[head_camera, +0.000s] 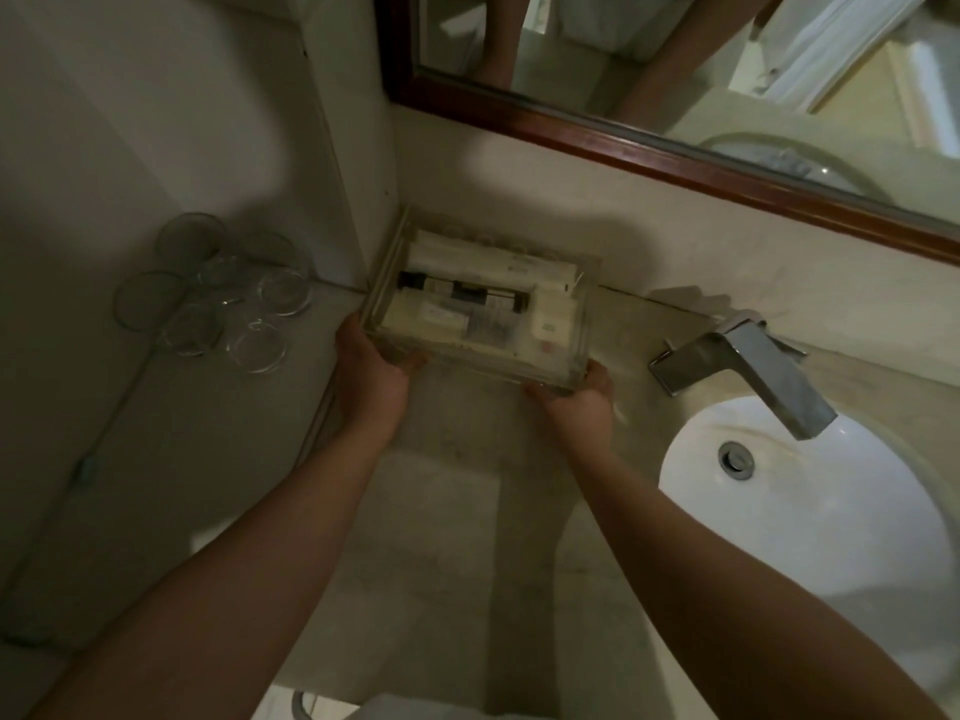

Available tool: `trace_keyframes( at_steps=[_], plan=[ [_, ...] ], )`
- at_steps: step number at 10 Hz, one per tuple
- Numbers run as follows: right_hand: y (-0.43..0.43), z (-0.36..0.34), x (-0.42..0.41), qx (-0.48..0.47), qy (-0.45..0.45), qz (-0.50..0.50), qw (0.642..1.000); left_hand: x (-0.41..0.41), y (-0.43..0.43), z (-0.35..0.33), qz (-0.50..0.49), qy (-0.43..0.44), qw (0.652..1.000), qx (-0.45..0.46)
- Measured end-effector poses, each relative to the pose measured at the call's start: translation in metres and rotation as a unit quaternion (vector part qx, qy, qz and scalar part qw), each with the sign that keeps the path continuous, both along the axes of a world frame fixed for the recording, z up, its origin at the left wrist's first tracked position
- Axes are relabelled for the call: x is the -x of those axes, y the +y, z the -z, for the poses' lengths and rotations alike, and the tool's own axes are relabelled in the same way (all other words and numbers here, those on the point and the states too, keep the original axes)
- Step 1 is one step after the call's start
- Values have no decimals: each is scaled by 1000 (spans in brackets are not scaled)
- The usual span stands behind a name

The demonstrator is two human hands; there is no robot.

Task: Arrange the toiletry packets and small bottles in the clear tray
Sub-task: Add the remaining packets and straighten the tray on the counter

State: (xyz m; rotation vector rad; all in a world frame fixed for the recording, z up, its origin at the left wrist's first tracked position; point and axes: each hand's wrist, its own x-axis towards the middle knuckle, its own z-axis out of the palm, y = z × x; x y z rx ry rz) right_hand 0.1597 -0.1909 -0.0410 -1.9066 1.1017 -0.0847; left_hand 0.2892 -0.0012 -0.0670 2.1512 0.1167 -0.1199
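Observation:
A clear rectangular tray (582, 324) sits on the counter in the back corner, against the wall. Inside it lie white toiletry packets (493, 265) along the far side, a row of small dark-capped bottles (462, 293) across the middle, and pale packets (550, 324) near the front. My left hand (371, 366) grips the tray's near-left corner. My right hand (576, 402) holds its near-right corner, with the fingers under the front edge.
Several upturned clear glasses (223, 298) stand on the counter to the left. A chrome faucet (748, 366) and a white sink basin (810, 511) lie to the right. A wood-framed mirror (675, 54) hangs on the wall above.

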Motion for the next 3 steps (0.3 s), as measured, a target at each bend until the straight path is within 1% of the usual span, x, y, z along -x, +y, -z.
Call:
trace_keyframes(
  at_steps=[2,3],
  plan=[
    [1,-11,-2,-34,30,-4,999,0,-3,-1,-5,-2,999,-39],
    [1,-26,9,-76,19,9,997,7,0,-10,1,22,999,-24]
  ],
)
